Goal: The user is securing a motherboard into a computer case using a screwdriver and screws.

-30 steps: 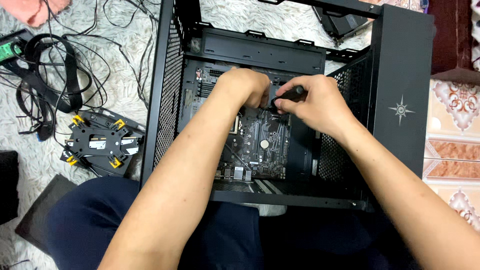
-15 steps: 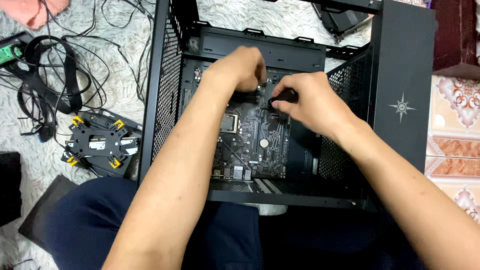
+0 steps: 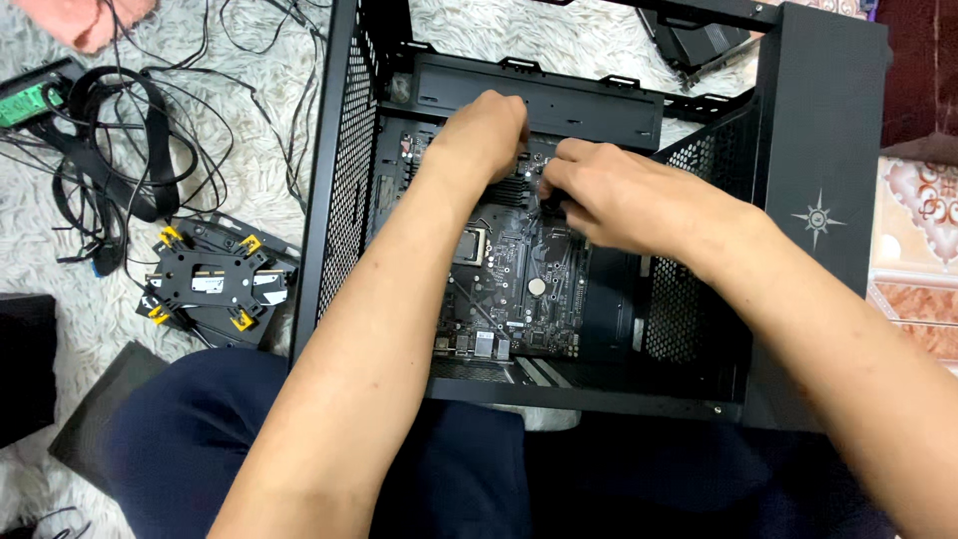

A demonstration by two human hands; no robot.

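Note:
An open black computer case (image 3: 818, 150) lies on its side with a motherboard (image 3: 519, 279) mounted inside. My left hand (image 3: 484, 135) reaches in over the board's upper part, fingers curled down, and whatever is under the fingertips is hidden. My right hand (image 3: 624, 195) is just beside it, fingers pinched on a small black object (image 3: 548, 207) at the board's upper middle. The two hands nearly touch. The square processor socket (image 3: 469, 245) shows below my left wrist.
A black cooler bracket with yellow clips (image 3: 210, 279) lies on the white shaggy rug (image 3: 249, 110) left of the case. Tangled black cables (image 3: 110, 160), a green circuit board (image 3: 35, 100) and pink cloth (image 3: 90, 18) are farther left. Patterned tiles (image 3: 918, 240) lie right.
Both hands have moved up the board and closer together. My right hand has slid left, and the small black object is now mostly hidden by its fingers.

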